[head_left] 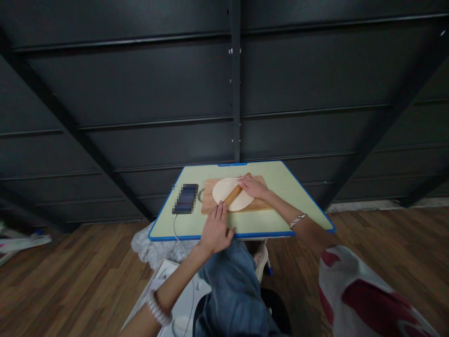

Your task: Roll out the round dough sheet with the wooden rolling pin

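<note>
Dough, a thin pale round, lies on a wooden cutting board toward the desk's far edge, with a wooden rolling pin lying diagonally across it. The right hand sits palm down over the pin's far end, fingers extended and not visibly wrapped around it. The left hand, open and holding nothing, has its fingertips at the board's near edge, just beside the pin's other end. The dough looks soft and tearable, best lifted from beneath with flat fingers; the pin looks stiff and light, easiest held at its ends. A phone lies left of the board.
</note>
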The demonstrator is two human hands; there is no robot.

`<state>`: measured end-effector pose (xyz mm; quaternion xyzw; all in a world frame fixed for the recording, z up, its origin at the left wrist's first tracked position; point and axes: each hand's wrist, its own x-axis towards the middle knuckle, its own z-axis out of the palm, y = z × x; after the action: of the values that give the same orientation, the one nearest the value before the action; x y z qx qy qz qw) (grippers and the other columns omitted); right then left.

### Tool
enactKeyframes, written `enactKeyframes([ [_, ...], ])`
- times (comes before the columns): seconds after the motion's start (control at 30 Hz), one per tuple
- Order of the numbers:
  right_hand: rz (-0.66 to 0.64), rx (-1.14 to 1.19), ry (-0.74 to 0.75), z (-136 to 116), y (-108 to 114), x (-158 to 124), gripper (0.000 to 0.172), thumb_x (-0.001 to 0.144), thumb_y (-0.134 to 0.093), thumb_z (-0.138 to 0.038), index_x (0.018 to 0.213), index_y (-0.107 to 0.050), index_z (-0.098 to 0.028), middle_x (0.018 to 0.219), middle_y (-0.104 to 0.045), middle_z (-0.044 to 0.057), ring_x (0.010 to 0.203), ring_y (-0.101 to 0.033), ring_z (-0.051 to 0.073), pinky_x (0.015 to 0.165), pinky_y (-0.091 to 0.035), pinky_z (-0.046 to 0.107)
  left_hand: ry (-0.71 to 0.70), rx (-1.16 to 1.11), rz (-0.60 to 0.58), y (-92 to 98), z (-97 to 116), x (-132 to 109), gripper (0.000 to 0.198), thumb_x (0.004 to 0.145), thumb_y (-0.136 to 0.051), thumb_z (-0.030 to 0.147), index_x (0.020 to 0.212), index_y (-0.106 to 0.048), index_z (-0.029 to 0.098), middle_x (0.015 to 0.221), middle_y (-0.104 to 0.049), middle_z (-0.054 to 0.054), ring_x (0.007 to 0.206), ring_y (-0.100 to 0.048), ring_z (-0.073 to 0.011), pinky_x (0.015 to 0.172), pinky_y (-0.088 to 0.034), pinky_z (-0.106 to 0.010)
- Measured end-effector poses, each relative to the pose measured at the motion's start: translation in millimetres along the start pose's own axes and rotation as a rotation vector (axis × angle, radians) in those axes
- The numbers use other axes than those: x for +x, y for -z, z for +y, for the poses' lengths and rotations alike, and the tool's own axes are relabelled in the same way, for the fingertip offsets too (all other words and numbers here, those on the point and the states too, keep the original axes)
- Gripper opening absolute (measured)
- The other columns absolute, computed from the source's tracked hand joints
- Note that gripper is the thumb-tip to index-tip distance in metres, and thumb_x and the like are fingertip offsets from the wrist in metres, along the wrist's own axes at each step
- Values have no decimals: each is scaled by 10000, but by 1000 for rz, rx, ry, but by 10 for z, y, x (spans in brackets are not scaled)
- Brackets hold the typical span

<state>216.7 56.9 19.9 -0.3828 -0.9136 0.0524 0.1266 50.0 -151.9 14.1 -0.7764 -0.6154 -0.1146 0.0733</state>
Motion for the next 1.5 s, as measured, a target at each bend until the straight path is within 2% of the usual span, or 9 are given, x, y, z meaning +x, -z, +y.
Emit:
enactKeyframes([
  [0.17, 38, -49, -28, -57, 38, -22, 408, 973, -271, -354, 1247, -524, -187, 1354, -483, 93, 1252, -404, 201, 1038, -270, 374, 44, 28, 30, -34, 208, -26, 740, 765, -480, 280, 1395, -247, -32, 1488, -190, -233, 1351, -223, -337, 1072, -243, -431],
  [0.3, 102, -137, -97, -109, 104, -124, 362, 962, -320, -347, 1153, -571, -170, 1197, -585, 116, 1109, -520, 227, 984, -302, 384, 91, 52, 74, -59, 402, -36, 679, 736, -482, 186, 1368, -324, -6, 1462, -272, -221, 1333, -258, -333, 1062, -252, -436],
  [0.47, 173, -201, -38, -63, 185, -367, 310, 953, -354, -304, 1097, -584, -154, 1141, -624, 119, 1100, -518, 229, 998, -265, 403, 71, 25, 105, 20, 490, 28, 623, 795, -439, 197, 1378, -315, 16, 1390, -405, -199, 1278, -354, -298, 1015, -318, -413],
  [0.73, 175, -215, 11, -83, 340, -725, 358, 969, -304, -276, 1109, -613, -162, 1153, -636, 103, 1095, -535, 203, 1043, -221, 413, 181, 55, 55, -43, 165, 358, 510, 866, -364, 231, 1326, -406, 14, 1333, -484, -192, 1212, -459, -274, 1006, -341, -396],
  [0.9, 136, -226, 107, -170, 396, -798, 352, 962, -332, -292, 1089, -626, -145, 1127, -637, 122, 1095, -529, 219, 1029, -255, 401, 90, 143, 98, -127, 70, 302, 520, 861, -325, 155, 1365, -373, 41, 1389, -431, -165, 1301, -360, -260, 1069, -255, -429],
  [1.03, 92, -97, 118, -156, 422, -820, 384, 961, -332, -360, 1168, -584, -156, 1199, -601, 107, 1134, -503, 212, 995, -319, 372, 47, 161, 106, -79, -27, 330, 545, 813, -342, 101, 1353, -413, 71, 1452, -340, -140, 1381, -201, -252, 1127, -80, -486],
  [1.13, 70, -55, 125, -147, 363, -816, 420, 962, -304, -387, 1269, -519, -198, 1293, -548, 77, 1237, -420, 215, 1062, -237, 419, 98, 146, 105, -72, -116, 463, 513, 836, -351, 162, 1330, -446, 63, 1461, -313, -153, 1391, -159, -259, 1133, -18, -491],
  [1.33, 50, -72, 69, -163, 81, -573, 531, 970, -191, -403, 1428, -295, -156, 1480, -303, 70, 1371, -219, 182, 1121, -120, 414, 223, 178, 126, -236, -326, 871, 644, 926, -204, 441, 1378, -347, 6, 1441, -332, -192, 1377, -206, -271, 1129, -33, -471],
  [1.5, 85, -104, -3, -112, -44, -86, 585, 960, -203, -456, 1396, -350, -95, 1451, -352, 120, 1357, -257, 202, 1112, -159, 376, 289, 193, 94, -313, -616, 1314, 625, 934, -167, 412, 1349, -397, 5, 1434, -343, -196, 1369, -224, -280, 1118, -48, -491],
])
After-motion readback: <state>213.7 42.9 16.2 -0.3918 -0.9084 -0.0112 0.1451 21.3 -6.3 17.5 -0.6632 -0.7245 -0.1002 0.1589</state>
